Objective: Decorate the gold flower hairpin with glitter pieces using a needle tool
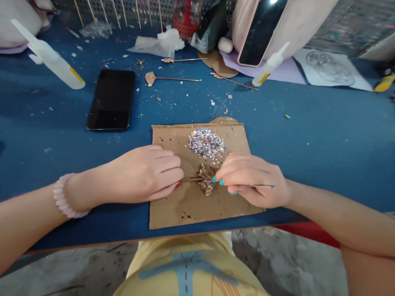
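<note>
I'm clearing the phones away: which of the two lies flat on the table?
The smartphone beyond the left hand; the other phone, at the back, is propped up steeply.

There are two phones (111,99), two bottles (60,66), four ornamented pins (204,172).

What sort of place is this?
Probably a small craft workbench: glittering bits piled on cardboard, gold-toned ornamented sticks lying beyond it, and white nozzle bottles on the blue tabletop.
</note>
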The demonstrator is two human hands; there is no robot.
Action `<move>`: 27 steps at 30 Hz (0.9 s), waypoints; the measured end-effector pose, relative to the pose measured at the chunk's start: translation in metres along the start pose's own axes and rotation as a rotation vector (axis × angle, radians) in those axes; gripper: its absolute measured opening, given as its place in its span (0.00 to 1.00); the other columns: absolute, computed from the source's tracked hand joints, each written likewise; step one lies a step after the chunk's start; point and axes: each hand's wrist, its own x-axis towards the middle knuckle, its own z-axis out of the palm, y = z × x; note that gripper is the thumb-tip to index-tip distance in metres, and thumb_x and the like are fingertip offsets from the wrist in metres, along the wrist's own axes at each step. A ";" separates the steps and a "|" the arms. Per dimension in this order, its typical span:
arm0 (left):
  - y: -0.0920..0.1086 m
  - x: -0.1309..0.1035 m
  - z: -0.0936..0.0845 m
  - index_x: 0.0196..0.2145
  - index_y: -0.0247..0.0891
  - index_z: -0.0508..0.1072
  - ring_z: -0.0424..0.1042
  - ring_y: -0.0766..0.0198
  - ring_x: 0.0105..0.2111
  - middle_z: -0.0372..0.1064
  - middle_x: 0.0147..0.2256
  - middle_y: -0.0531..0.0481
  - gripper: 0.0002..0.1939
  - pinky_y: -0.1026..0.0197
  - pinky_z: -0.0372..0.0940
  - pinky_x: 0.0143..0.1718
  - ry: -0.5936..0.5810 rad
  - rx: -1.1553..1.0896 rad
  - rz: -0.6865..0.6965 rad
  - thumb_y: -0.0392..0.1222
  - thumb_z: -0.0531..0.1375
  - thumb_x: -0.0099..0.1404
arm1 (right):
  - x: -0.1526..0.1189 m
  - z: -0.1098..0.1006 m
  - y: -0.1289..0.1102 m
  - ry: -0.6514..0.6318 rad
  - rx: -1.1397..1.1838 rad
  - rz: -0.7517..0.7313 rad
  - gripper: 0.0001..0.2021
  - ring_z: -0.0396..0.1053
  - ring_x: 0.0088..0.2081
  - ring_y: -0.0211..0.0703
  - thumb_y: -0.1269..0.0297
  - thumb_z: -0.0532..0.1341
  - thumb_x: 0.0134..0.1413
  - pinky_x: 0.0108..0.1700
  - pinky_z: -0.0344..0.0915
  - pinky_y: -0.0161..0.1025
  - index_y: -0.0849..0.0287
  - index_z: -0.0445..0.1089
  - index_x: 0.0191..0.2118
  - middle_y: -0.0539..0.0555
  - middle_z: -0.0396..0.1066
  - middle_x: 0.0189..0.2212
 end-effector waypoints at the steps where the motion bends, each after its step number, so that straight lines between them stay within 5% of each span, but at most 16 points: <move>1: 0.000 0.000 0.000 0.33 0.37 0.74 0.64 0.61 0.29 0.69 0.29 0.49 0.15 0.56 0.57 0.31 0.000 0.001 0.001 0.37 0.51 0.76 | 0.000 0.000 0.000 -0.003 -0.008 -0.001 0.08 0.75 0.36 0.40 0.66 0.56 0.73 0.40 0.75 0.41 0.61 0.71 0.42 0.58 0.79 0.34; 27: -0.001 0.000 -0.001 0.33 0.38 0.73 0.64 0.61 0.29 0.69 0.29 0.49 0.15 0.57 0.58 0.31 -0.009 -0.014 -0.010 0.38 0.51 0.76 | -0.001 0.000 -0.001 -0.022 -0.031 0.000 0.06 0.74 0.37 0.41 0.66 0.56 0.73 0.41 0.75 0.41 0.59 0.71 0.43 0.56 0.79 0.34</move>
